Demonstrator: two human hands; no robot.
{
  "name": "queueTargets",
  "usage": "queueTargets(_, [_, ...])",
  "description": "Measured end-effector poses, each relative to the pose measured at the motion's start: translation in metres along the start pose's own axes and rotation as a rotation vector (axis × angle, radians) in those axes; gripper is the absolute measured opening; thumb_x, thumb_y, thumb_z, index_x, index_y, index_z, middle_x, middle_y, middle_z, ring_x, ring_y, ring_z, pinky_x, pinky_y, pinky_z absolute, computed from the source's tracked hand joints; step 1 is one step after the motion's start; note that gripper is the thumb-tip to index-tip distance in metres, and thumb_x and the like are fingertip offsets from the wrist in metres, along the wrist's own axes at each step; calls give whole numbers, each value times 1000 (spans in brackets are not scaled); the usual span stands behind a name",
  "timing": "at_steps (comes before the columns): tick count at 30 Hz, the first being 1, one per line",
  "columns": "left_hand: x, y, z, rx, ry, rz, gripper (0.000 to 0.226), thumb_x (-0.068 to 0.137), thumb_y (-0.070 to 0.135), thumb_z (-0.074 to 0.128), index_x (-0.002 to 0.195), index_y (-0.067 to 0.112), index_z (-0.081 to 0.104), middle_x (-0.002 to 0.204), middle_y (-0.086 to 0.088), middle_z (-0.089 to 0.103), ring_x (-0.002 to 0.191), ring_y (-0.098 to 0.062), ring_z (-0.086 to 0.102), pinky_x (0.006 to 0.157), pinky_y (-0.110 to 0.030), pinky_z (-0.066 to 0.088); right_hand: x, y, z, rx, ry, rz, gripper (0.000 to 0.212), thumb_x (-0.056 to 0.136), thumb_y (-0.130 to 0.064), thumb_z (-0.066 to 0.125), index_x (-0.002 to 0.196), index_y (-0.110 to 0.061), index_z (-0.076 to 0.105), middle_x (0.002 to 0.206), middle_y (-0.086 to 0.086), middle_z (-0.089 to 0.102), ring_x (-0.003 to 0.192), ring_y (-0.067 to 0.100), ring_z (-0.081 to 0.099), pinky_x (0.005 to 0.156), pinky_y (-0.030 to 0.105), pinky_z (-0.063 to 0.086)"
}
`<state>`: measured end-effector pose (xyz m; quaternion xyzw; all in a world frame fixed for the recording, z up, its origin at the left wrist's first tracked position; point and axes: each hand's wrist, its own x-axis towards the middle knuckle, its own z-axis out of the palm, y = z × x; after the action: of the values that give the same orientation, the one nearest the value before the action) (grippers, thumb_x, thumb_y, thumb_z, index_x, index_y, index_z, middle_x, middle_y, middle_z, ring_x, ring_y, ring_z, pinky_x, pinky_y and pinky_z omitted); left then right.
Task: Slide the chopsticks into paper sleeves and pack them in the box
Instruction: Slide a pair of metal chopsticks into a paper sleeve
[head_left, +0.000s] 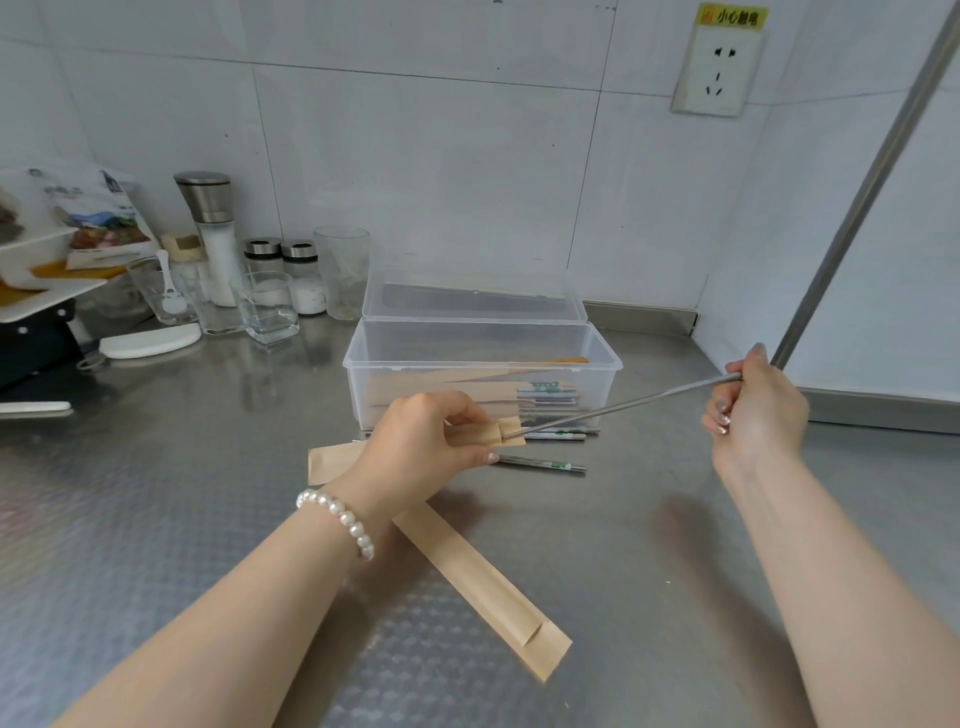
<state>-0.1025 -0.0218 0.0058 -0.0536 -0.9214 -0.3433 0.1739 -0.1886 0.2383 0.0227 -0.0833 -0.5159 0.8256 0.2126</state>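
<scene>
Nearest me, a kraft paper sleeve (483, 587) lies flat on the steel counter (156, 519), running from under my left wrist toward the near right, its folded mouth at the near end. A pearl bracelet (340, 519) circles that wrist.

Farther back sits the clear plastic box (483, 374), lid (472, 301) hinged open and standing against the wall side. Inside lie several filled brown sleeves, slanting left to right, with green-printed chopstick ends stacked at the right — one orange tip pokes out near the far right rim.

My left hand (421, 441) pinches the open end of another sleeve (493, 435), fingers curled around it. My right hand (756, 410) grips the far end of a metal chopstick pair (623, 405), held up and to the right; the tips just enter the sleeve mouth at my left fingers.

Loose chopsticks (545, 463) with green bands rest on the counter just in front of the box, right of my left hand. At the far left stand glass jars (306, 280), a grinder (210, 234) and an empty tumbler (343, 270).
</scene>
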Motion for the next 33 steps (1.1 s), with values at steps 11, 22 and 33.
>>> queueTargets(11, [0,3,-2,-44,65,2,25,67,18,80,90,22,69,72,20,58,74,-6,52,68,-15,38,-21,14,15,-168,-501,292,21,87,-21,57,75,-4,59,37,-2,36,32,8,25,37,16,15])
queueTargets(22, [-1,6,-1,-64,59,4,26,65,18,81,89,20,70,71,16,59,67,-2,49,65,-14,37,-37,21,21,-335,-732,328,13,81,-11,58,76,-1,63,38,0,41,34,7,30,37,17,19])
queueTargets(33, [-3,8,-1,-68,16,14,23,67,19,80,87,21,70,74,11,63,68,-3,51,68,-15,42,-47,22,24,-438,-811,343,33,60,-19,66,82,5,63,40,0,46,35,6,35,38,16,22])
